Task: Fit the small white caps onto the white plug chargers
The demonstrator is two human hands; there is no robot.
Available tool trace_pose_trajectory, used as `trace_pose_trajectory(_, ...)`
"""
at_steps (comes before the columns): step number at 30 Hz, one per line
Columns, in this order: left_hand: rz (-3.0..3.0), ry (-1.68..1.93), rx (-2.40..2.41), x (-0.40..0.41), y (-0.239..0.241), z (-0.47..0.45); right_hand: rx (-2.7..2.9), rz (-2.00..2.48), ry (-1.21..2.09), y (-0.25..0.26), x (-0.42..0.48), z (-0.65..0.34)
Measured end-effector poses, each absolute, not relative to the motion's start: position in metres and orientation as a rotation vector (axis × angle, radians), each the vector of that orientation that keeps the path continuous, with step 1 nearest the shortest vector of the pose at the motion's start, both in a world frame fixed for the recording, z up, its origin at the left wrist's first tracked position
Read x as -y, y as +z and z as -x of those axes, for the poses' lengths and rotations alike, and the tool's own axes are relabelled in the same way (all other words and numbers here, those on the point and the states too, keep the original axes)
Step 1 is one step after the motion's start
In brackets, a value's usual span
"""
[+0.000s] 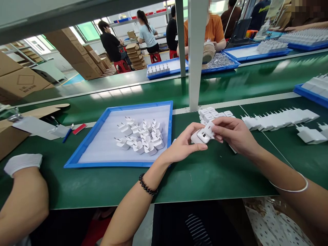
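My left hand (pixel 183 145) is closed around a white USB charger (pixel 196 137), its port face turned up and to the right. With thumb and fingers pinched, my right hand (pixel 234 135) grips a small white faceplate (pixel 209 127) at the charger's upper edge. I cannot tell whether the two parts touch. Just behind my hands lies a group of white charger pieces (pixel 210 111) on the green bench. Left of them, a blue-rimmed tray (pixel 169 119) holds several white plug chargers (pixel 138 145) with pins up.
A row of white plug chargers (pixel 279 119) stands to the right. A metal post (pixel 194 68) rises behind my hands. At the left are a blue pen (pixel 67 135), a red piece (pixel 79 128) and a neighbour's arm (pixel 28 194). Several people sit beyond the green belt (pixel 143 89).
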State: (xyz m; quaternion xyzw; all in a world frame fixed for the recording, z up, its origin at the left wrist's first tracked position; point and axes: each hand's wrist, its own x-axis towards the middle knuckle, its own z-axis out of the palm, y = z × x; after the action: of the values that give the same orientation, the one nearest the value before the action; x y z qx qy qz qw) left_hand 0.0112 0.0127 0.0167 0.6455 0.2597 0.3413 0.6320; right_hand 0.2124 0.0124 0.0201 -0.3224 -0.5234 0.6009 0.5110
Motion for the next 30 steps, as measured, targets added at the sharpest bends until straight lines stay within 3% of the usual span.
trace_pose_trajectory(8,-1.446,0.912,-0.533,-0.012,0.012,-0.014,1.314,0.739,1.304,0.021,0.002,-0.210)
trace_pose_trajectory(30,-1.502,0.927,-0.577,-0.010,0.014,-0.014,1.372,0.874,1.324,0.019,0.004,-0.205)
